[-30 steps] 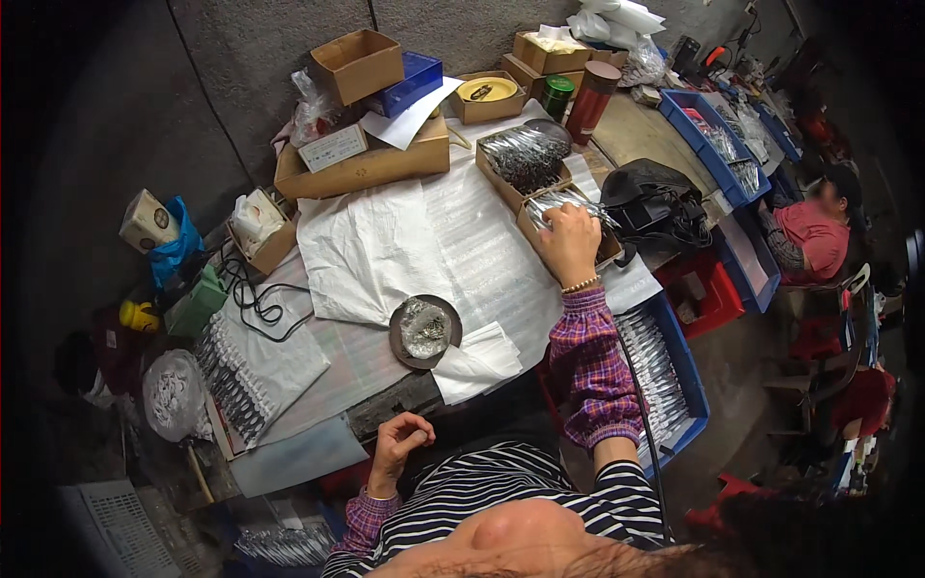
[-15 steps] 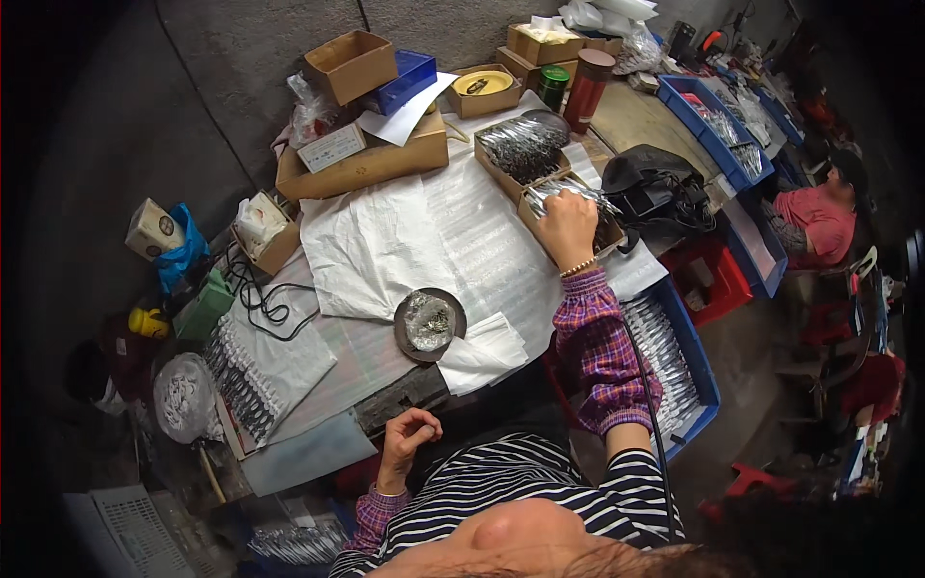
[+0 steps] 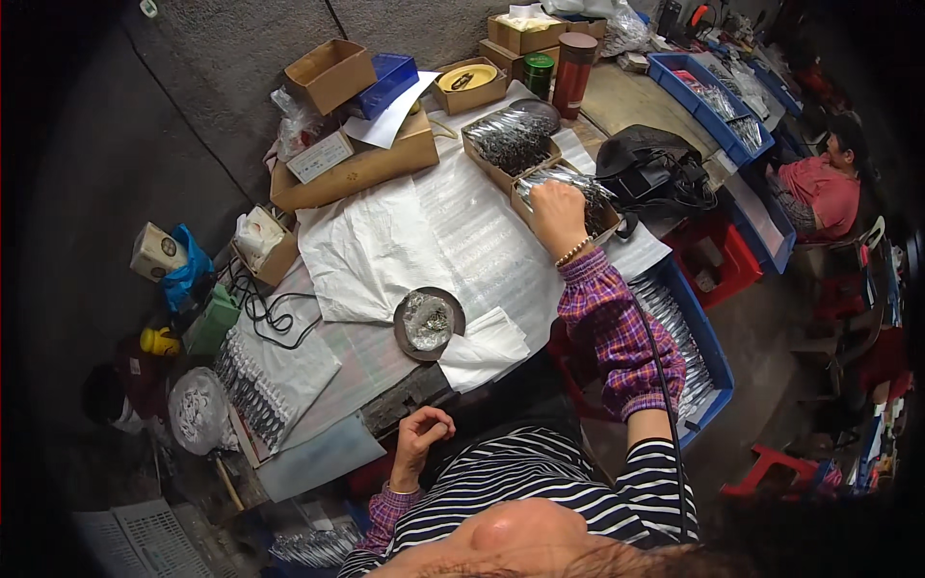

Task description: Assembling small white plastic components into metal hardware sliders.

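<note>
My right hand (image 3: pixel 559 214), in a purple checked sleeve and a beaded bracelet, is closed over the front cardboard box (image 3: pixel 521 204) on the right side of the table. Slender shiny metal pieces (image 3: pixel 568 179) fill that box; my fingertips are hidden among them, so what they grip does not show. Behind it stands a second box of similar dark and silver pieces (image 3: pixel 511 135). Below the table's front edge, in front of my striped top, my left hand (image 3: pixel 421 440) is loosely curled, with nothing visible in it. A dark round dish (image 3: pixel 398 328) holding a clear plastic lining lies nearer the middle.
White folded cloth (image 3: pixel 487 347) lies beside the dish. Rows of spoon-like pieces (image 3: pixel 252 390) rest at left, near black cable (image 3: pixel 279 323). A blue crate (image 3: pixel 718 405) of metal pieces stands at my right; a black bag (image 3: pixel 650 169) lies behind it. A co-worker (image 3: pixel 819 188) sits farther right.
My view has shifted slightly. My right hand stays at the front box, its fingers now lower and more curled over the pieces. My left hand remains curled near the table edge.
</note>
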Tool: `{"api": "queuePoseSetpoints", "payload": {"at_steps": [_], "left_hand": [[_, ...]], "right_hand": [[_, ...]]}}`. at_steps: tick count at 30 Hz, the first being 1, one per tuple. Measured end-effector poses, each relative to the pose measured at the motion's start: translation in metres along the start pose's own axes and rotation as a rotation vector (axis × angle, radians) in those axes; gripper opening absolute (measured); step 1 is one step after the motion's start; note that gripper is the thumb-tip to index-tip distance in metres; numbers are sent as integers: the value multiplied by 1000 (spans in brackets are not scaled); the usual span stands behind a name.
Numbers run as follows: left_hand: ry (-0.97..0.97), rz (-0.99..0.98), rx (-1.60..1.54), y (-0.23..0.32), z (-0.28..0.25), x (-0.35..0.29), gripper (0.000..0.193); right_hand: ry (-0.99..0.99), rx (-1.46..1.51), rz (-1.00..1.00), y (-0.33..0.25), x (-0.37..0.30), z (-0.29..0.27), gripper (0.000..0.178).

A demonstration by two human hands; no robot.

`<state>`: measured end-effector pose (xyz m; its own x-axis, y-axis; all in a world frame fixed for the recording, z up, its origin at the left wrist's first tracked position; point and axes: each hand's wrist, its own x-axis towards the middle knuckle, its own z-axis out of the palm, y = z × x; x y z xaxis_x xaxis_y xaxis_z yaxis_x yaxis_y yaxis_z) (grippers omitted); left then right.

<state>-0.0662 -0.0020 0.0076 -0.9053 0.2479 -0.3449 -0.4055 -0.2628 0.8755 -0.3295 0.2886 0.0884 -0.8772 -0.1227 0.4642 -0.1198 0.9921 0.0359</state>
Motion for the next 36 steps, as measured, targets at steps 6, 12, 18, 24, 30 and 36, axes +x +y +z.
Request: {"api": "queuePoseSetpoints", "payload": {"at_steps": [6, 12, 18, 24, 30, 36], "left_hand": [[-16, -12, 11, -1, 2, 1, 8], [-17, -24, 40, -5, 2, 3, 8], [-10, -23, 52, -8, 3, 3, 9], [13, -40, 60, -14, 2, 0, 9], [-22, -75, 96, -15, 4, 4, 12], [-10, -58, 84, -19, 13, 7, 9]], "right_hand": [[25, 30, -49, 9, -6, 4, 10], [13, 44, -42, 7, -11, 7, 7], [-36, 92, -23, 10, -8, 3, 7], [-83, 184, 5, 10, -9, -1, 10], [-87, 65, 16, -2, -12, -7, 9], [-39, 181, 17, 5, -8, 7, 7]]}}
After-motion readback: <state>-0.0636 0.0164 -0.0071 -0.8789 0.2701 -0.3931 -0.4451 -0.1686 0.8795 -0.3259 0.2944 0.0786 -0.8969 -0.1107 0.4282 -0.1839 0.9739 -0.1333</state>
